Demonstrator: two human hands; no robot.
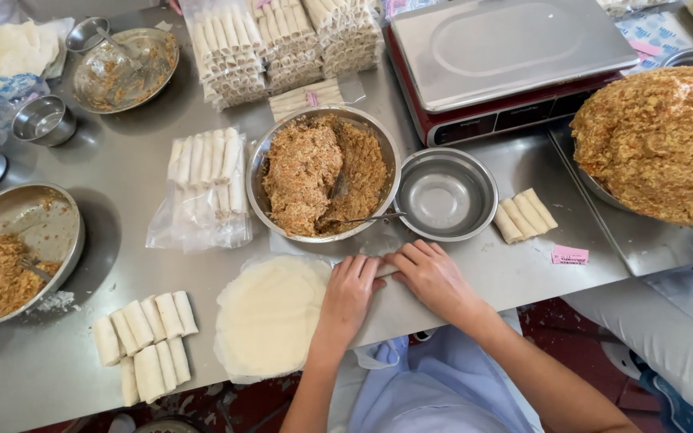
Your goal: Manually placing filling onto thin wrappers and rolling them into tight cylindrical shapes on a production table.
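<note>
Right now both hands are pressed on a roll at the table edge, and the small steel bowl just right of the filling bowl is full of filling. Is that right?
Not quite. The head view shows the small steel bowl is empty. The rest holds: the left hand and right hand press on a roll at the table edge, and the small bowl sits right of the filling bowl.

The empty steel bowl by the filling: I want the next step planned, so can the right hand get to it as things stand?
Probably yes. The empty steel bowl sits just beyond the right hand, with only bare table between them.
</note>
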